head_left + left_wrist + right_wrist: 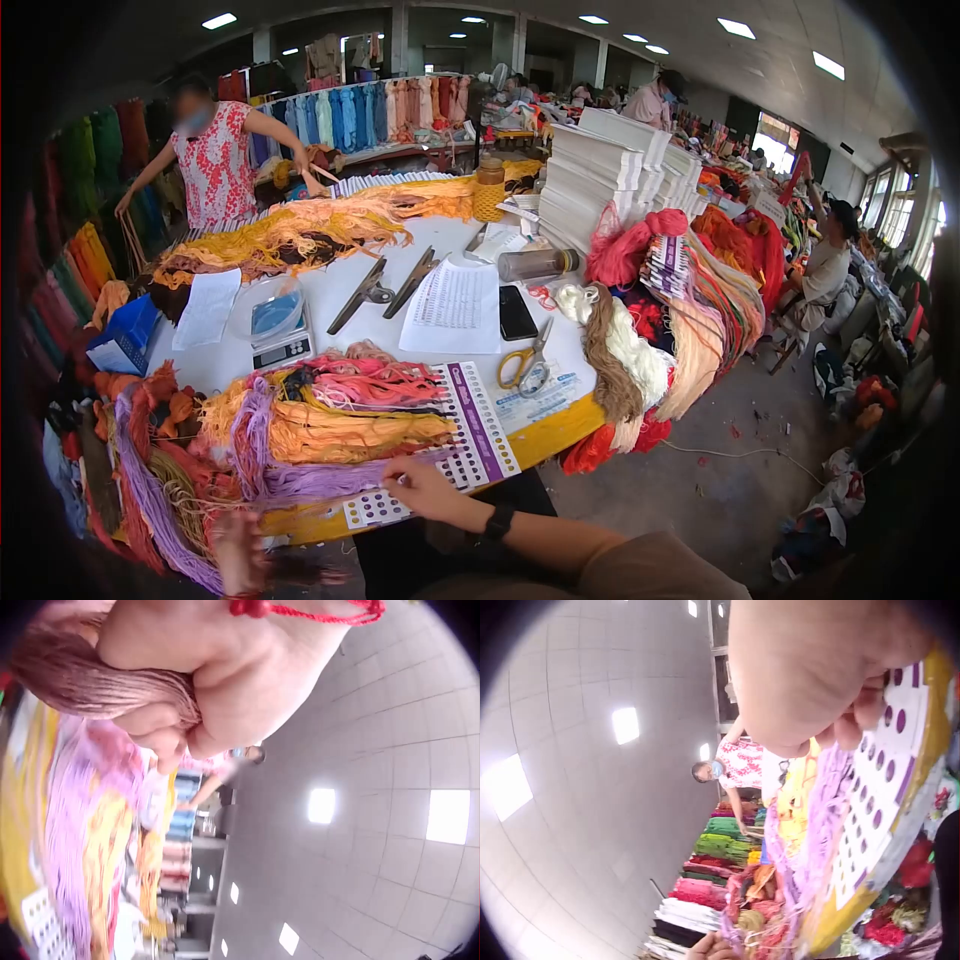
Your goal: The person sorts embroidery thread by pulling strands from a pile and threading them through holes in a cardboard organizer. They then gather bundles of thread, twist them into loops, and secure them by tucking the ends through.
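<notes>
My left hand (pixel 238 555), blurred at the front left of the table, grips a dusty-pink bundle of thread (pixel 90 682) in its curled fingers. My right hand (pixel 425 490) is low over the near end of a white and purple card (pixel 480 425) with rows of round holes. Its fingers (pixel 847 731) bend down towards the card, their tips partly hidden by the palm; I cannot tell whether they pinch a strand. Lilac thread (pixel 330 480), orange-yellow thread (pixel 350 430) and pink thread (pixel 365 380) lie fanned out from the card's holes.
Behind the threads are a digital scale (pixel 282 350), printed sheets (pixel 452 310), a phone (pixel 517 313) and yellow-handled scissors (pixel 520 368). Loose skeins (pixel 150 490) hang at the left edge. Paper stacks (pixel 590 180) stand at the back right. A person (pixel 215 150) works across the table.
</notes>
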Motion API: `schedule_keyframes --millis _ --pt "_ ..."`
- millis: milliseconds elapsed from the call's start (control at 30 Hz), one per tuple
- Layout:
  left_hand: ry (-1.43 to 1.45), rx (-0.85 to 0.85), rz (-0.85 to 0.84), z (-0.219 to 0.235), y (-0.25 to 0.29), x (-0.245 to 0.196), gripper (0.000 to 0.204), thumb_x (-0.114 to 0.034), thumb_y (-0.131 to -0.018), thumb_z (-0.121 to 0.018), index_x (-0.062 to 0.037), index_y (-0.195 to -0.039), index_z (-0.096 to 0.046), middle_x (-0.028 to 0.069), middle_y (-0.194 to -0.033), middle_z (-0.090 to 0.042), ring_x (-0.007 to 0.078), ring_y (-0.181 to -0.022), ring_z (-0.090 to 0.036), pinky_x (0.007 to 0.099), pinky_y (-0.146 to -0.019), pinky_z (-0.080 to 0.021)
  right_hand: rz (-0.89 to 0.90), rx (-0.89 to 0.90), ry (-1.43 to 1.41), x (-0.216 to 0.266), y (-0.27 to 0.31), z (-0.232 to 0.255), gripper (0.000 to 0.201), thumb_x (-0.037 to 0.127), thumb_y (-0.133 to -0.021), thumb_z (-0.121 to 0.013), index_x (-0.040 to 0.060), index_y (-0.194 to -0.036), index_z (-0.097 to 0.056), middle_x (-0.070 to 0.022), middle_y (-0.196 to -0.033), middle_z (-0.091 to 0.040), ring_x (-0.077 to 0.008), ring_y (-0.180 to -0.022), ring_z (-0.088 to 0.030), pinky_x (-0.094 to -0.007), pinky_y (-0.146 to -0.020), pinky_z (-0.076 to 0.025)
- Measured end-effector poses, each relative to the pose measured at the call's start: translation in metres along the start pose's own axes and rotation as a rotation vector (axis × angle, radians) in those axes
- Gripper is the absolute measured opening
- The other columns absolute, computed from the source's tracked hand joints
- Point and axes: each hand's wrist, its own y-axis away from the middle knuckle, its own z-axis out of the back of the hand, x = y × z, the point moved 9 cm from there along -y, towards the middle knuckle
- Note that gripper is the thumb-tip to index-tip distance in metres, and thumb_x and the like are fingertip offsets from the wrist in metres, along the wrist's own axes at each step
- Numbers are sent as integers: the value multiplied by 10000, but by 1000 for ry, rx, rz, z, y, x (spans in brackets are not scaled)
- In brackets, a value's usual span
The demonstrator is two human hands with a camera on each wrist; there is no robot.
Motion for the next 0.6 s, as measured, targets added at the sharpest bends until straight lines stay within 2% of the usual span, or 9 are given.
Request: schedule_keyframes --millis 100,133,200,233,300,367,433,500,600 --pt "251 428 144 -108 45 18 327 -369 -930 -406 -85 -1030 -533 16 -920 -549 116 -810 -504 227 -547 -407 162 177 -58 38 13 -41 154 170 -836 -562 26 -887 -548 -100 -818 -594 -223 -773 -596 -319 -679 -465" --pt "250 467 166 -127 53 24 355 -373 -929 -405 -72 -1083 -517 41 -1009 -554 148 -915 -518 280 -598 -464 184 234 -81 42 19 -53 156 172 -838 -561 24 -883 -545 -105 -823 -595 -218 -763 -600 -316 -658 -472" --pt "307 597 85 -156 58 31 359 -301 -928 -436 -34 -1162 -492 82 -1025 -573 173 -897 -560 324 -680 -512 215 292 -104 56 30 -61 159 175 -840 -560 22 -880 -543 -109 -827 -596 -213 -752 -605 -313 -638 -478" --pt "401 642 63 -168 64 27 358 -258 -926 -457 -24 -1195 -477 95 -1006 -580 167 -849 -573 314 -694 -516 88 372 -68 49 33 -66 159 174 -844 -555 21 -882 -538 -111 -811 -590 -199 -729 -604 -304 -605 -480" --pt "407 622 91 -175 80 13 354 -244 -926 -456 -21 -1201 -473 98 -1024 -575 183 -881 -574 324 -726 -509 -36 454 -31 41 40 -72 158 173 -849 -549 20 -884 -533 -113 -795 -583 -185 -706 -603 -295 -572 -482" --pt "410 603 127 -176 87 13 351 -230 -926 -454 -19 -1206 -469 101 -1042 -571 198 -913 -574 334 -758 -501 22 272 -400 48 43 -57 146 161 -861 -537 17 -881 -526 -91 -755 -568 -148 -627 -590 -264 -514 -477" --pt "379 629 30 -176 83 15 343 -218 -928 -449 -12 -1202 -469 103 -1053 -571 205 -943 -572 347 -769 -502 0 293 -401 50 47 -57 137 151 -873 -524 14 -881 -521 -61 -745 -555 -128 -578 -571 -244 -515 -481" --pt "377 631 11 -175 83 18 343 -218 -928 -448 -8 -1197 -471 104 -1055 -571 207 -944 -573 347 -753 -509 21 387 -149 48 51 -62 136 143 -874 -525 8 -887 -521 -52 -759 -557 -120 -550 -562 -232 -512 -479" --pt "384 573 13 -173 93 5 328 -214 -933 -432 9 -1166 -487 108 -1036 -578 205 -906 -585 337 -717 -520 9 271 -376 45 50 -58 139 147 -871 -527 9 -887 -525 -51 -731 -556 -117 -552 -561 -244 -503 -462"
